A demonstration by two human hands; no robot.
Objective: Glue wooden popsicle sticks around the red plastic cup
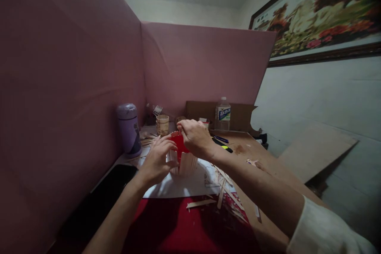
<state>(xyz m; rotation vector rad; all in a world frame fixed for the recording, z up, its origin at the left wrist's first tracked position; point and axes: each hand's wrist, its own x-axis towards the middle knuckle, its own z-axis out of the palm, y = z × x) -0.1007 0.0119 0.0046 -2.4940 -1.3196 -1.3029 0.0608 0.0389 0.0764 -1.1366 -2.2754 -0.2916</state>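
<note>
A round holder of upright wooden sticks [187, 163] with a red inside [179, 145] stands on white paper [193, 184]. My left hand [159, 158] rests against its left side, fingers apart and curved around the sticks. My right hand [195, 137] is at the far rim of the holder, its fingers pinched together. What those fingertips hold, if anything, is too small to make out.
Loose sticks [201, 203] lie at the front and right on red cloth [166, 230]. A purple bottle [129, 129] and black object [104, 190] are left. Behind stand a small stick cup [162, 125] and clear bottle [223, 114]; a cutter [223, 146] lies right.
</note>
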